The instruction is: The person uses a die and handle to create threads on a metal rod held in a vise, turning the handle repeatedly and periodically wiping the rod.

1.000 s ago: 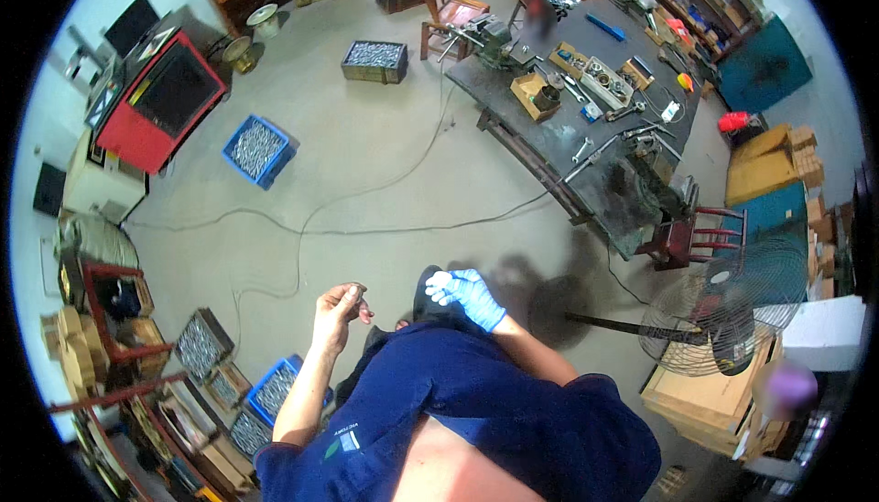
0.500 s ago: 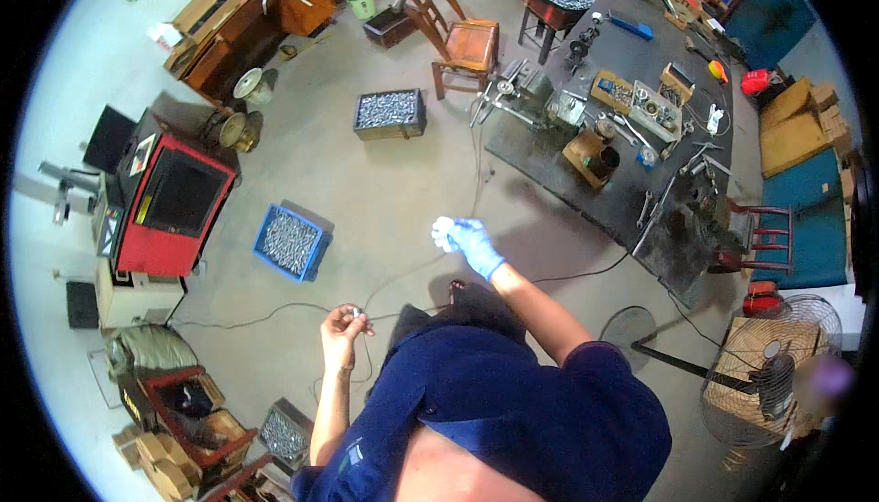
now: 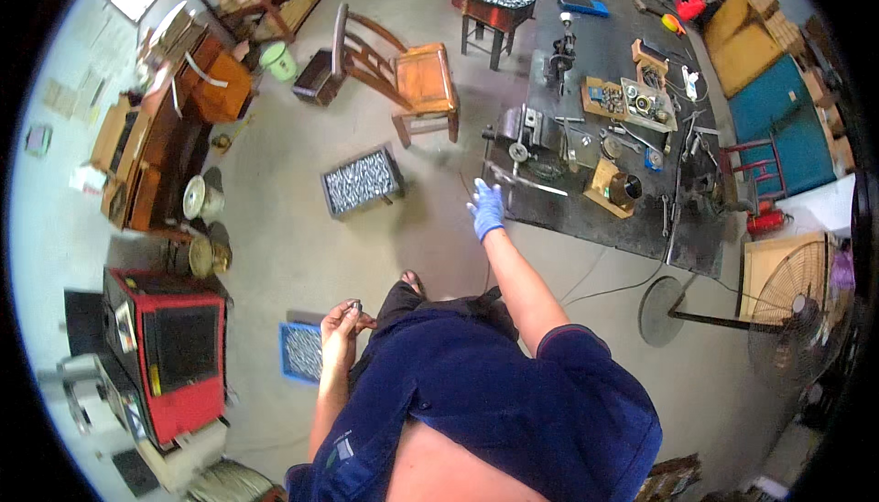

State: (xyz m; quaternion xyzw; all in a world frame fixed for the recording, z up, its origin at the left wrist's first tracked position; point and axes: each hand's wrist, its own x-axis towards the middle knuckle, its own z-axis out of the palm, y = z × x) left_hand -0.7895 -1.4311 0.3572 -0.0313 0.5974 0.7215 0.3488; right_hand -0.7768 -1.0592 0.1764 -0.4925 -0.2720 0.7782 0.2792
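Observation:
My bare left hand (image 3: pixel 341 330) is closed in a pinch at my left side, above the blue crate (image 3: pixel 298 352) of small metal parts. Between its thumb and fingers sits a small dark metal piece (image 3: pixel 356 305), partly covered by them. My right hand (image 3: pixel 487 213), in a blue glove, reaches forward with fingers stretched out and nothing visible in it. It is nearest to the metal handle bar (image 3: pixel 526 180) of a vise-like bench machine (image 3: pixel 524 140) at the bench's near left corner. Whether the fingertips touch the bar, I cannot tell.
A dark crate of metal parts (image 3: pixel 362 183) stands on the floor ahead, near a wooden chair (image 3: pixel 425 81). Tools and boxes cover the dark workbench (image 3: pixel 586 213). A red machine (image 3: pixel 174 346) stands left, a fan (image 3: pixel 801 314) right. Cables cross the floor.
I have moved forward and turned left, so the bench and dark crate are closer. My right hand now extends toward the bench machine with its fingers straightened. My left hand still pinches the small piece.

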